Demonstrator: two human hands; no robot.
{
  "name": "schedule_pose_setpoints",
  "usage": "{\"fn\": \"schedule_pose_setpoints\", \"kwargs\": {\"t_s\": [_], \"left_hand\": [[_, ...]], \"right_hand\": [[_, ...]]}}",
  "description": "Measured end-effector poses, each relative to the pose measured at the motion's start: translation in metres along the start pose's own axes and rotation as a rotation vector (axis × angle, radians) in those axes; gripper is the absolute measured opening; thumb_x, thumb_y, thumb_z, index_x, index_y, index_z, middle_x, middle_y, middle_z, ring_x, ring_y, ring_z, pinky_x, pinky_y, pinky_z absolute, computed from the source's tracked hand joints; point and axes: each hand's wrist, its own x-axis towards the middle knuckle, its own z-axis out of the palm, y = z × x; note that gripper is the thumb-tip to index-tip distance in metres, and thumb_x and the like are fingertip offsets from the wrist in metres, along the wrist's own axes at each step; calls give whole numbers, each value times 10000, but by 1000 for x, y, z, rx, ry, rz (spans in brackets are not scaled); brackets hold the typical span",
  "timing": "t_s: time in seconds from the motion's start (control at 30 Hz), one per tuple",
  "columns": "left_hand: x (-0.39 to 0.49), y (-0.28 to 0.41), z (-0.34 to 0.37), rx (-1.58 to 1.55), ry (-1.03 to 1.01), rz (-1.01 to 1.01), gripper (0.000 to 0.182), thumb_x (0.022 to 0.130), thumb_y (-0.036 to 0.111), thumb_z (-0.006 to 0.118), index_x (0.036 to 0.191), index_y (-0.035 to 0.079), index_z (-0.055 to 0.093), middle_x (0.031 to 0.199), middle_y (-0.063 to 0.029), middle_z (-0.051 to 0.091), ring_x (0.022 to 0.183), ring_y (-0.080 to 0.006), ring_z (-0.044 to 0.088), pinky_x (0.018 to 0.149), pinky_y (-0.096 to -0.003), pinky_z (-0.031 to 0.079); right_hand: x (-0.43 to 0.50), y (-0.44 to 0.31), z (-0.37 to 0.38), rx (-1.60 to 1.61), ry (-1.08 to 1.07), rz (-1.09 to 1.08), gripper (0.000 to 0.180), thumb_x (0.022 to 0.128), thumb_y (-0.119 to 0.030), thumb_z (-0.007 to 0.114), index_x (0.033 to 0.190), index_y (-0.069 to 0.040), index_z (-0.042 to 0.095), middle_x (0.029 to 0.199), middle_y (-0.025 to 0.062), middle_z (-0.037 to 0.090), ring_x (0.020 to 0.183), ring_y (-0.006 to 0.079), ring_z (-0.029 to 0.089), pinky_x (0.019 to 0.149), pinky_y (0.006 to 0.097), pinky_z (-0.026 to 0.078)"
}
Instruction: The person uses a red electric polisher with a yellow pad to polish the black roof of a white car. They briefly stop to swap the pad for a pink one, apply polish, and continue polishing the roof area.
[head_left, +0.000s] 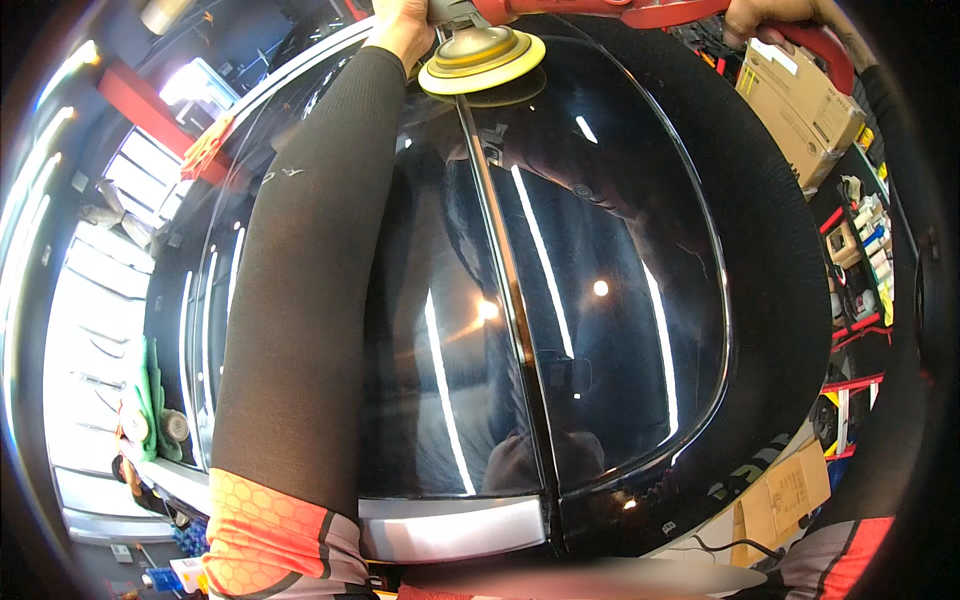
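Observation:
A red and grey power polisher (570, 9) lies across the top of the view, partly cut off by the frame. My left hand (403, 31) grips its grey head, just above the round yellow pad (484, 60). At the other end, my right hand (776, 21) is closed around the red rear handle. The pad sits tilted over the glossy black car roof (442, 225), close to a dark trim strip (495, 225); whether its full face touches is hard to tell. Black sleeves cover both arms. Ceiling lights and swirl-like marks show in the shiny surface.
Cardboard boxes (799, 112) stand on the right, above a shelf with bottles (874, 247). Another open carton (784, 495) and a black cable (735, 546) are at lower right. Green cloths (150, 397) and an orange cloth (206, 150) hang at the left.

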Motion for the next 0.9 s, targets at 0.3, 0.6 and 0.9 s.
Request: {"fn": "schedule_pose_setpoints", "kwargs": {"t_s": [0.3, 0.6, 0.9], "left_hand": [[-2, 1, 3, -34, 1, 22, 206, 961, 266, 570, 970, 102, 696, 886, -89, 775, 822, -294, 763, 817, -460, 630], [-22, 12, 7, -24, -25, -34, 226, 968, 260, 543, 960, 97, 700, 893, -99, 783, 826, -286, 767, 819, -455, 630], [-106, 69, -37, 335, 121, 201, 171, 1056, 177, 559, 950, 118, 680, 908, -56, 731, 813, -223, 752, 777, -449, 641]], "right_hand": [[-5, 6, 4, 45, 9, 18, 645, 888, 68, 787, 1454, -40, 497, 852, 62, 699, 602, 116, 632, 536, 285, 541], [-22, 6, 10, 91, -11, 12, 620, 908, 44, 781, 1448, -54, 491, 803, 45, 670, 586, 102, 615, 520, 281, 538], [-44, -40, 16, 154, -173, -49, 596, 929, 19, 776, 1441, -68, 485, 753, 29, 641, 570, 88, 598, 504, 276, 534]]}}
